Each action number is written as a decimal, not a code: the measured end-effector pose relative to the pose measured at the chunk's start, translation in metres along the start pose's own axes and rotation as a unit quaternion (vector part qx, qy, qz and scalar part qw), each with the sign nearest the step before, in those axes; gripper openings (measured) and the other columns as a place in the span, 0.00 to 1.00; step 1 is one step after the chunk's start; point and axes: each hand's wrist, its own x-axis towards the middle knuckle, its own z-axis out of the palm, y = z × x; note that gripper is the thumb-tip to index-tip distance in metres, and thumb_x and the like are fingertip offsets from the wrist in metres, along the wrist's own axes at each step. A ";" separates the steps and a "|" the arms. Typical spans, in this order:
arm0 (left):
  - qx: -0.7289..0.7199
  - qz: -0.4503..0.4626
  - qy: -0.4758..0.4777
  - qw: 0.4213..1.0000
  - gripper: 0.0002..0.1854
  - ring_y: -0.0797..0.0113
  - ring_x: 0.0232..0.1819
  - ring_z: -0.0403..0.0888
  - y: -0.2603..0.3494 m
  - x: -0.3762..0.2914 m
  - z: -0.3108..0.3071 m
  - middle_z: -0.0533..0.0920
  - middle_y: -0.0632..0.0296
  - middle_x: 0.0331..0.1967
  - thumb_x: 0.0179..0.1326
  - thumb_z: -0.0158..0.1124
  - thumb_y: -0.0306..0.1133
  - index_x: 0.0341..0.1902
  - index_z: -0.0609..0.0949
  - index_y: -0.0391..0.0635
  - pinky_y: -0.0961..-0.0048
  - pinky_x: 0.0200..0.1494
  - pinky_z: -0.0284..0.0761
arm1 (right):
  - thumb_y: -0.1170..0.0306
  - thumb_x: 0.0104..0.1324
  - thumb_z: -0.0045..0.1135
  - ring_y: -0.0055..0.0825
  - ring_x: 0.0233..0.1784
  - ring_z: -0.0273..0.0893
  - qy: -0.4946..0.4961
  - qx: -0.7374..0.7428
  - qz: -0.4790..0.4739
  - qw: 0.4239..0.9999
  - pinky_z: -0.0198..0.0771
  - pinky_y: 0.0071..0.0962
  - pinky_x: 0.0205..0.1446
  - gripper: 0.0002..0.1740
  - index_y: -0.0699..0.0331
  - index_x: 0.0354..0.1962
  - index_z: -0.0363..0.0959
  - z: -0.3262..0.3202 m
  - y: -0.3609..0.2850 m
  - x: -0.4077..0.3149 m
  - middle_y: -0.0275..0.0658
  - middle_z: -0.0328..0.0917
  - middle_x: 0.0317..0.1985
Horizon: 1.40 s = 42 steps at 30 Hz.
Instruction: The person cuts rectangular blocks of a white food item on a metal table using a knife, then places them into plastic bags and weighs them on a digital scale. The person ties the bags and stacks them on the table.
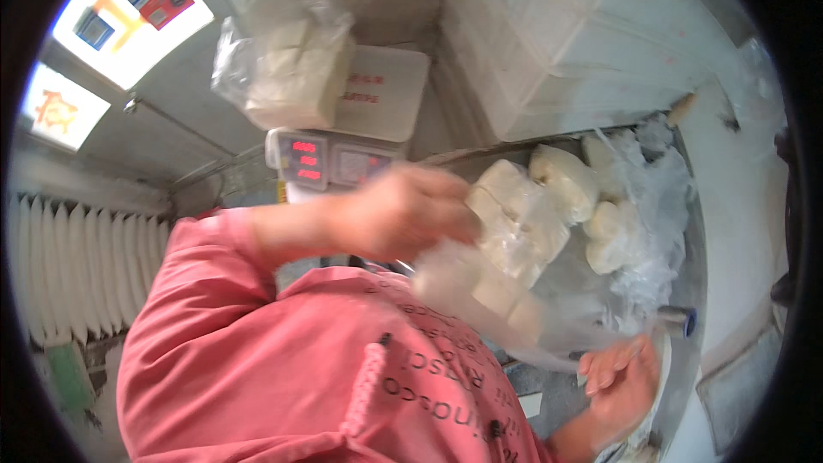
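Note:
My left hand [411,212] is blurred, its fingers closed at the upper end of a clear plastic bag [479,296]. Several pale, rounded pieces that look like steamed buns lie inside, and the bag hangs in front of my chest. At the bag's lower right end is my right hand [620,373], fingers loosely curled; whether it grips the film cannot be made out. Just beyond my left hand, a bagged pale block of buns [521,218] rests on a grey metal surface [566,286]. More pale pieces [569,183] lie beside it.
An electronic scale [386,103] with a lit red display carries another bagged pale block [292,83]. Crumpled plastic bags [659,206] cover the surface's far right, near a blue-ended metal cylinder [678,321]. Large white boxes [566,32] stand behind. A white radiator [90,270] is at left.

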 end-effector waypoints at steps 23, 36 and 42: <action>-0.528 -0.392 -0.019 0.753 0.07 0.74 0.19 0.72 -0.002 0.044 0.232 0.76 0.64 0.20 0.63 0.50 0.30 0.39 0.76 0.41 0.75 0.22 0.67 | 0.64 0.70 0.47 0.24 0.40 0.69 0.094 -0.089 -0.048 0.990 0.66 0.28 0.44 0.13 0.67 0.33 0.68 -0.038 0.168 -0.006 0.37 0.70 0.35; -0.028 -0.078 0.063 0.995 0.19 0.71 0.43 0.73 -0.029 0.049 0.148 0.77 0.64 0.38 0.56 0.50 0.14 0.46 0.82 0.45 0.75 0.46 0.69 | 0.72 0.69 0.47 0.15 0.22 0.59 0.319 -0.117 -0.156 0.927 0.59 0.20 0.28 0.11 0.72 0.43 0.72 -0.068 0.134 -0.039 0.29 0.65 0.19; -0.312 -0.279 0.094 0.903 0.11 0.71 0.37 0.78 0.005 0.010 0.138 0.81 0.62 0.39 0.69 0.51 0.27 0.50 0.79 0.40 0.77 0.44 0.73 | 0.81 0.64 0.44 0.33 0.33 0.75 0.333 -0.471 -0.405 0.710 0.70 0.32 0.40 0.09 0.70 0.40 0.73 -0.010 0.072 -0.039 0.41 0.77 0.29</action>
